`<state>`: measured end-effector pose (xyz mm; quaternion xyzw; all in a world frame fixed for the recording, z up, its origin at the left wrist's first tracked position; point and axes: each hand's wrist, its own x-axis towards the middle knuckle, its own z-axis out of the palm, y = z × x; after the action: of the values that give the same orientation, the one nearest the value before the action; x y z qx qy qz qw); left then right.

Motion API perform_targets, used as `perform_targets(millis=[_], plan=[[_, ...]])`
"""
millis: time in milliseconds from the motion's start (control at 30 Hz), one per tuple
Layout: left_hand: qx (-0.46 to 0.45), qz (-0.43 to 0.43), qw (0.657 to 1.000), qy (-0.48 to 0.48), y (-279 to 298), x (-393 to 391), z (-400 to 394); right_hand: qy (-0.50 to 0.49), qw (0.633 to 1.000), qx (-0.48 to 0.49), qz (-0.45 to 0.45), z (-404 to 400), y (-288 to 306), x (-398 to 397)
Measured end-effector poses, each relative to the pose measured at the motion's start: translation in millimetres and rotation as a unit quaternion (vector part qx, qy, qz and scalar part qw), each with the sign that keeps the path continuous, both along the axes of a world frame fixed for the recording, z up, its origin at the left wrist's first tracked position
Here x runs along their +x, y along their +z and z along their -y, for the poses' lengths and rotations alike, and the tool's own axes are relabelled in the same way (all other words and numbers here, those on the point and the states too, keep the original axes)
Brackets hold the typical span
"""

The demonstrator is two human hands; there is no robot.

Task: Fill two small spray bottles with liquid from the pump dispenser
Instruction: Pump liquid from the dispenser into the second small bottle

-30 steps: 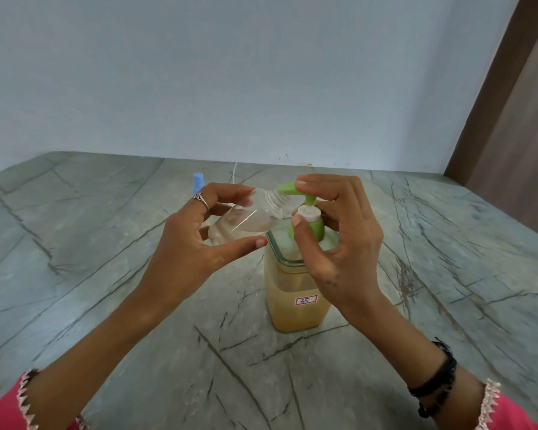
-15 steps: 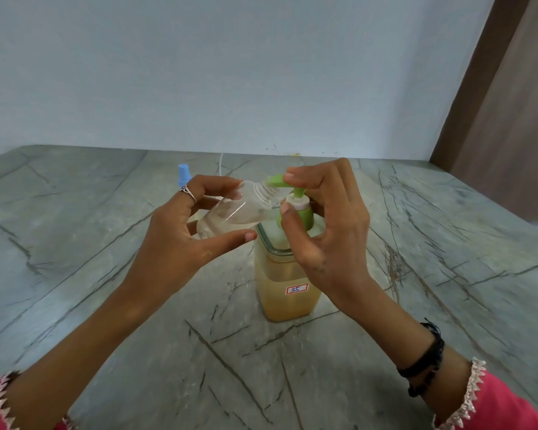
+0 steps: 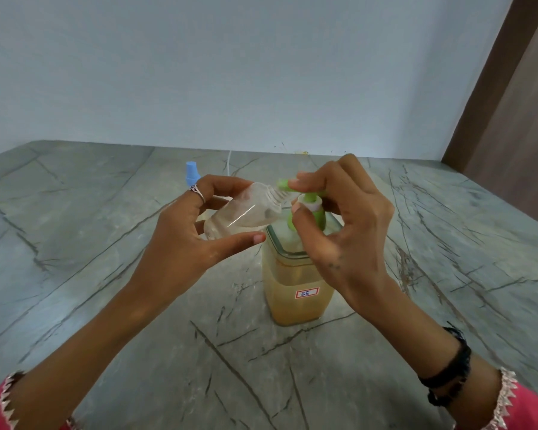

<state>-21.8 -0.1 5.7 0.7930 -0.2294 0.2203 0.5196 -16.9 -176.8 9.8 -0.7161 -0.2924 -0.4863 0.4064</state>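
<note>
Filling stage, by the look of it. The left hand (image 3: 180, 243) has its grip clamped round a small clear plastic spray bottle (image 3: 243, 214), tilted so the open neck meets the green nozzle of the square amber-filled pump dispenser (image 3: 297, 283), centre frame on the grey marbled desk (image 3: 75, 243). The right hand (image 3: 345, 231) curls its grip on the green pump head (image 3: 306, 193), index finger on top, probably ready to press. A blue spray cap (image 3: 192, 172) stands behind the left hand, presumably off so liquid gets in.
</note>
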Motion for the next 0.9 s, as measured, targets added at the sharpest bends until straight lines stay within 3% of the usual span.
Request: perform_targets(millis=[467,900], plan=[[-0.017,0.0,1.0,-0.011,1,-3,1,0.008,1.0,-0.023,0.017,0,-4,1],[-0.001,-0.007,1.0,-0.005,-1,1,-1,0.008,1.0,-0.005,-0.018,-1,5,1]])
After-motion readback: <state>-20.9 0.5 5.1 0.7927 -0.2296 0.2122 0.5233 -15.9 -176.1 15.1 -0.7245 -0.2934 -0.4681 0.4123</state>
